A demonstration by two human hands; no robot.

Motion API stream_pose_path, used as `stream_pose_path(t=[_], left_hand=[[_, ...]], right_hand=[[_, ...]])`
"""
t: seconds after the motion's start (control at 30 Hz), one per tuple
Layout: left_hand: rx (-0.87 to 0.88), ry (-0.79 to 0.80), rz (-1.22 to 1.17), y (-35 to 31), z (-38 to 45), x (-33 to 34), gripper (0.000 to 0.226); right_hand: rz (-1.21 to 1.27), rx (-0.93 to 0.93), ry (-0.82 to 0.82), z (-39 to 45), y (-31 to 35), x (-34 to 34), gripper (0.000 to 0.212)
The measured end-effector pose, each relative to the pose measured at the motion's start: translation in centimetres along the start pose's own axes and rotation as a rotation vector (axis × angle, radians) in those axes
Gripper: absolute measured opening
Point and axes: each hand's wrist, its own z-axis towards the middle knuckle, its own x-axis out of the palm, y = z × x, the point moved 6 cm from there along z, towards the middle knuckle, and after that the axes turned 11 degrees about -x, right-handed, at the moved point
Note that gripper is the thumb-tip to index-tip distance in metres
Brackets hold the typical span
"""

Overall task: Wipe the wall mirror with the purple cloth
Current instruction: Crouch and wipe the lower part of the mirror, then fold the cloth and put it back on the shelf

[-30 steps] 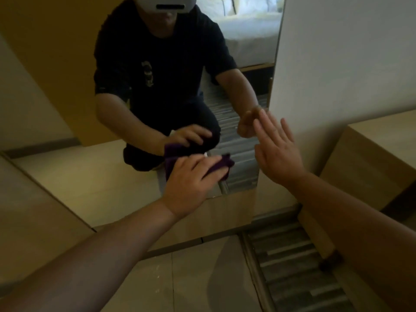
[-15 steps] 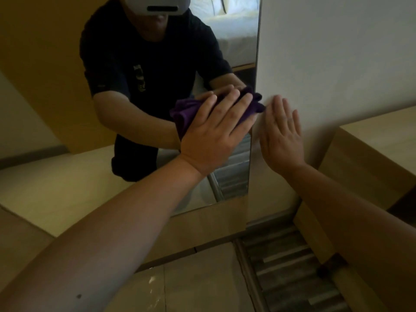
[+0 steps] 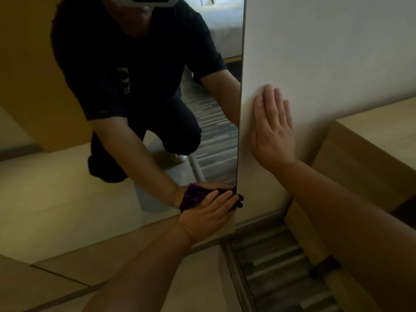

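The wall mirror (image 3: pixel 67 199) fills the left and middle of the view, its right edge running down the white wall. My left hand (image 3: pixel 208 212) presses the purple cloth (image 3: pixel 194 197) flat against the mirror's bottom right corner; the cloth sticks out past my fingertips and beside my thumb. My right hand (image 3: pixel 273 129) lies flat on the white wall (image 3: pixel 326 52), fingers together and pointing up, just right of the mirror's edge and holding nothing. The mirror shows a crouching person in dark clothes.
A light wooden cabinet (image 3: pixel 371 149) stands against the wall at the right, close to my right forearm. Below the mirror lie pale floor tiles (image 3: pixel 198 278) and a striped grey carpet (image 3: pixel 281 266). A bed shows in the reflection at the top.
My left hand slid the cloth up to the mirror's right edge and then down that edge to the bottom right corner. My right hand settled flat on the wall.
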Motion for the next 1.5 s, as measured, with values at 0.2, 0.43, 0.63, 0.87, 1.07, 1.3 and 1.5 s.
stream_pose_path(t=[0.2, 0.43, 0.63, 0.87, 1.07, 1.3, 1.5], left_hand=[[0.085, 0.221, -0.226, -0.5, -1.1, -0.3, 0.04], [-0.291, 0.731, -0.668, 0.0, -4.8, -1.2, 0.045], [-1.034, 0.691, -1.435, 5.9, -3.6, -9.6, 0.031], [-1.462, 0.673, -2.048, 13.8, -1.7, -22.7, 0.028], [-1.402, 0.809, -2.194, 20.2, 2.7, -34.4, 0.028], [-1.123, 1.036, -2.085, 26.3, 7.2, -46.5, 0.019], [-0.725, 1.142, -1.764, 28.3, 10.0, -52.6, 0.024]], right_hand=[[0.002, 0.03, 0.091, 0.2, 0.2, -0.3, 0.065], [-0.024, 0.074, 0.357, 0.4, 0.6, -1.1, 0.07], [0.083, 0.216, 0.59, 1.1, 1.7, -4.3, 0.067], [0.487, 0.278, 0.748, 8.5, 8.6, -15.0, 0.056], [0.614, 0.158, 0.945, 18.2, 13.8, -26.1, 0.067], [0.6, 0.128, 1.129, 27.8, 15.7, -35.7, 0.05], [0.621, 0.292, 1.208, 31.0, 15.8, -41.6, 0.013]])
